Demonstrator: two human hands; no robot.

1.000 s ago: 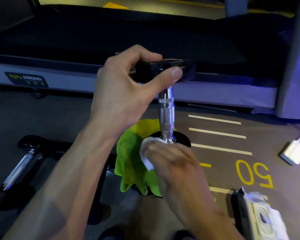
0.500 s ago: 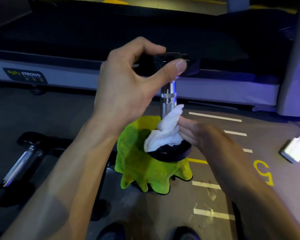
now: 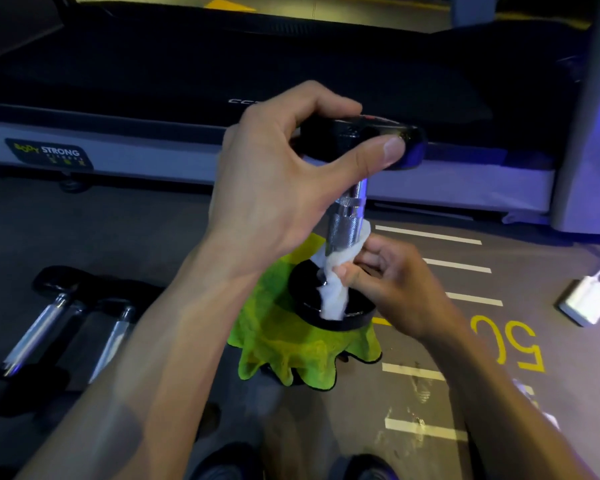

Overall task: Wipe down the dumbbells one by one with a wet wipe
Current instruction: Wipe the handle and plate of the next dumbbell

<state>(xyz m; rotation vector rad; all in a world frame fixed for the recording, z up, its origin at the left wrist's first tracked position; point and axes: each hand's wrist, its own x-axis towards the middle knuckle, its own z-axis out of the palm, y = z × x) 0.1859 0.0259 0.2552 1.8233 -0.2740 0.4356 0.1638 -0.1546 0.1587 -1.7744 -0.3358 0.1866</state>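
A dark gym floor (image 3: pixel 125 237) with painted white lines and a yellow "50" lies in front of a treadmill (image 3: pixel 187 81) that fills the top, from ten to two o'clock. In the middle a dumbbell (image 3: pixel 343 226) stands upright on a green cloth (image 3: pixel 291 351). The left hand (image 3: pixel 284 188) grips its upper black head, partly hiding it. The right hand (image 3: pixel 392 289) pinches a white wet wipe (image 3: pixel 333 296) against the low end of the chrome handle. At eight o'clock two more dumbbells (image 3: pixel 66 327) lie in shadow, their near ends hard to see. At three o'clock is a white charger (image 3: pixel 586 299), its cable cut off.
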